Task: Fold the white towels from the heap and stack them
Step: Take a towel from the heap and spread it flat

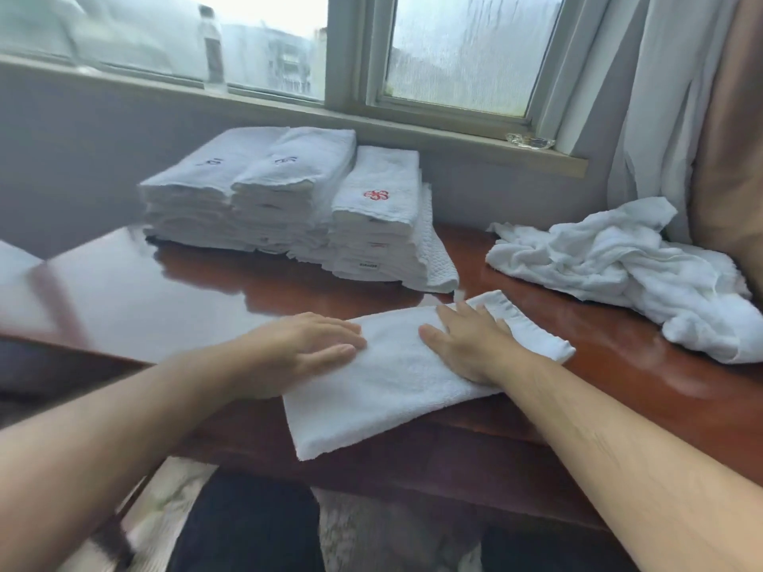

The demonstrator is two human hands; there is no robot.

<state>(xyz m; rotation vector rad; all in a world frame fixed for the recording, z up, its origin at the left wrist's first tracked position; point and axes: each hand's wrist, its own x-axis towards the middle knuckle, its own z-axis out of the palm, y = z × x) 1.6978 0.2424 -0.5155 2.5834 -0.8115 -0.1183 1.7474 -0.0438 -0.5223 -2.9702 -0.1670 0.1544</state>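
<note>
Right now I press my left hand point(305, 344) and right hand point(466, 340) flat, fingers straight, gripping nothing, on the half-folded towel point(388, 390) at the table point(173, 295) edge; I'd smooth outward, square the edges, then fold again

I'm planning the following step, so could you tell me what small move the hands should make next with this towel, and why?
Probably pick up the folded towel and carry it to the stacks: both the left hand and right hand lie flat on it, and it looks neatly folded.
</note>
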